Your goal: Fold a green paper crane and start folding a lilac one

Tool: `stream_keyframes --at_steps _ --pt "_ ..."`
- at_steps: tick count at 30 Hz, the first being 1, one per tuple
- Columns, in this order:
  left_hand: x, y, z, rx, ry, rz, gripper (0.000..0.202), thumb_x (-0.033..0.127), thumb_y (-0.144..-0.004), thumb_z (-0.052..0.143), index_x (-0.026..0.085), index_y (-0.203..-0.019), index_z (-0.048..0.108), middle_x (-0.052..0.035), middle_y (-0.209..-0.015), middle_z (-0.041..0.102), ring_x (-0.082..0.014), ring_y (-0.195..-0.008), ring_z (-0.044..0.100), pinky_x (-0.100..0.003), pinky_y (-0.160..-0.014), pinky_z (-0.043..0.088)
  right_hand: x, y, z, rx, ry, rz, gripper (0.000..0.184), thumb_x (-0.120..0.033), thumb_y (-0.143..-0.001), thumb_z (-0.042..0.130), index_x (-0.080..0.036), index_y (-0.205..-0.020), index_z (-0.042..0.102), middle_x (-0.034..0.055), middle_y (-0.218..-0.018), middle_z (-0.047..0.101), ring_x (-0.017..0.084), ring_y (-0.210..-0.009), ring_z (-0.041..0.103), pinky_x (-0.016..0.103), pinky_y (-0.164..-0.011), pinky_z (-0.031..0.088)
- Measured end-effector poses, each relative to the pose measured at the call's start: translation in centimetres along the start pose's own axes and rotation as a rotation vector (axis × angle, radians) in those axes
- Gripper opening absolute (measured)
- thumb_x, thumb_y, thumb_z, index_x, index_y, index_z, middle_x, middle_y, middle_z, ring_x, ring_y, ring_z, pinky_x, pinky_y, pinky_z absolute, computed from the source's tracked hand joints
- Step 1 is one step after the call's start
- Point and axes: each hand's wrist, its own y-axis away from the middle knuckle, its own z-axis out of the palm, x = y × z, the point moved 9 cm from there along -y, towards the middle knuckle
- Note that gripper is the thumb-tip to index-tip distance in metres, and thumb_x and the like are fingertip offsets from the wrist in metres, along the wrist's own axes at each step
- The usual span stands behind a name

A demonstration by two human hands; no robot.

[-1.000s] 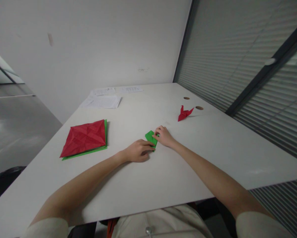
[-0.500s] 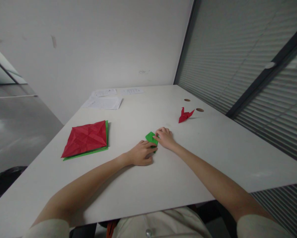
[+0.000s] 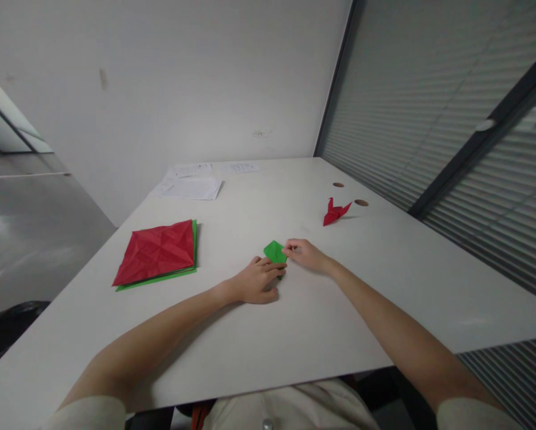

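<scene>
A small piece of green folded origami paper (image 3: 274, 251) lies on the white table in front of me, its far corner pointing away. My left hand (image 3: 258, 281) rests over its near part with fingers stretched out, pressing it down and hiding that end. At the paper's right edge, my right hand (image 3: 304, 254) has thumb and fingertips pinched together on the corner. Farther off to the right stands a red origami crane (image 3: 336, 212), apart from both hands.
To the left lies a stack of creased red and green paper sheets (image 3: 161, 251). White printed papers (image 3: 190, 187) are at the back left of the table (image 3: 232, 352). Two round holes (image 3: 361, 203) sit near the right edge, beside the blinds.
My right hand has drawn a little to the right, from over the green paper to its right edge, uncovering more of it. The left hand stays on the paper.
</scene>
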Motion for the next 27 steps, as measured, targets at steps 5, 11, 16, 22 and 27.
stream_keyframes --at_steps 5,11,16,22,27 --pt "0.2 0.0 -0.1 0.017 -0.025 0.015 0.050 0.031 -0.080 0.054 0.017 -0.128 0.050 -0.0113 -0.140 0.049 -0.0296 -0.117 0.048 -0.042 -0.096 0.035 2.6 -0.2 0.5 0.055 0.152 0.195 0.021 -0.023 -0.087 0.049 -0.016 -0.076 0.065 0.0033 -0.072 0.065 0.016 -0.069 0.056 0.027 -0.067 0.041" --pt "-0.4 0.2 -0.7 0.113 -0.061 -0.036 0.029 0.039 -0.089 0.050 0.017 -0.105 0.060 -0.0103 -0.114 0.065 -0.0236 -0.102 0.056 -0.037 -0.088 0.038 3.9 0.2 -3.0 0.340 0.313 0.174 0.020 -0.024 -0.088 0.050 -0.018 -0.085 0.069 0.0084 -0.089 0.069 0.021 -0.086 0.060 0.034 -0.081 0.045" --pt "-1.6 0.0 -0.9 0.169 -0.141 -0.136 0.016 0.026 -0.090 0.050 0.019 -0.101 0.060 -0.0059 -0.091 0.066 -0.0195 -0.088 0.060 -0.032 -0.078 0.041 0.8 0.0 -1.4 0.114 0.161 -0.151 0.021 -0.027 -0.087 0.057 -0.023 -0.101 0.071 0.0074 -0.110 0.068 0.022 -0.107 0.057 0.041 -0.097 0.041" --pt "-2.2 -0.3 -1.1 0.167 -0.255 -0.165 0.027 0.034 -0.089 0.057 0.021 -0.113 0.057 -0.0072 -0.105 0.063 -0.0198 -0.088 0.061 -0.031 -0.073 0.045 0.0 0.4 -0.1 -0.085 0.261 -0.122 0.021 -0.016 -0.083 0.058 -0.021 -0.094 0.075 0.0075 -0.089 0.066 0.020 -0.084 0.057 0.036 -0.082 0.045" --pt "-2.7 -0.2 -1.3 0.130 -0.292 -0.126 0.028 0.037 -0.090 0.056 0.021 -0.113 0.061 -0.0082 -0.104 0.063 -0.0189 -0.086 0.062 -0.031 -0.073 0.046 -0.7 0.8 0.5 -0.216 0.084 -0.065 0.028 -0.007 -0.078 0.054 -0.018 -0.093 0.075 0.0044 -0.081 0.062 0.015 -0.076 0.057 0.028 -0.072 0.047"
